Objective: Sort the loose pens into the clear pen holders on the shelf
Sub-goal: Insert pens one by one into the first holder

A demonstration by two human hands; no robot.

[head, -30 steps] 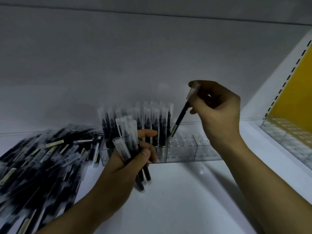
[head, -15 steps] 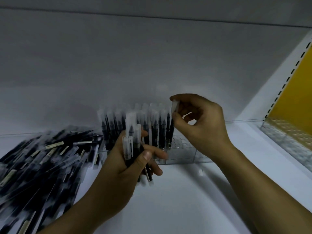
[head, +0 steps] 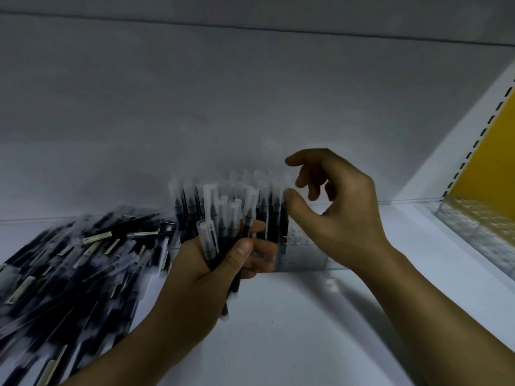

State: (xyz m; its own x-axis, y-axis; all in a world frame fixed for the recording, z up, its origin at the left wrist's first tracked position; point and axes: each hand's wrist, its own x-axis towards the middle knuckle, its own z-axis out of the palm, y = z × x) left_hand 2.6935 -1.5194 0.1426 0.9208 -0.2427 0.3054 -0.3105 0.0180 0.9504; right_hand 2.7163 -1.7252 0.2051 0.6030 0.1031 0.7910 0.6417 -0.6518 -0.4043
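- Back wall (head: pixel 195 107): plain grey-white surface filling the upper half of the view.
- Shelf (head: pixel 306 330): white, flat, and carrying every item listed below.
- Loose pens (head: pixel 69 268): a large heap of dark-barrelled pens with clear caps lies flat on the left part of the shelf. The pens cross one another in many directions. The heap reaches up to the left end of the pen holder.
- Yellow panel (head: pixel 496 162): stands at the far right, behind a white upright with a row of slots.
- Right hand (head: pixel 342 213): raised above the right part of the pen holder, holding nothing. The grip is spread, fingers loosely curved, with a gap between thumb (head: pixel 295 201) and index finger. The thumb tip sits just beside the cap of the rightmost standing pen; blur hides whether it touches.
- Left hand (head: pixel 203 274): held in front of the pen holder. The grip is wrapped around a bundle of pens (head: pixel 207 240), caps up, lower ends projecting below the palm.
- Pen holder (head: pixel 303 254): clear plastic block at the back centre of the shelf. Its right part shows unfilled holes.
- Standing pens (head: pixel 189 207): upright in rows in the left part of the pen holder, caps up.
- Second holder (head: pixel 473 221): clear, at the right edge below the yellow panel.
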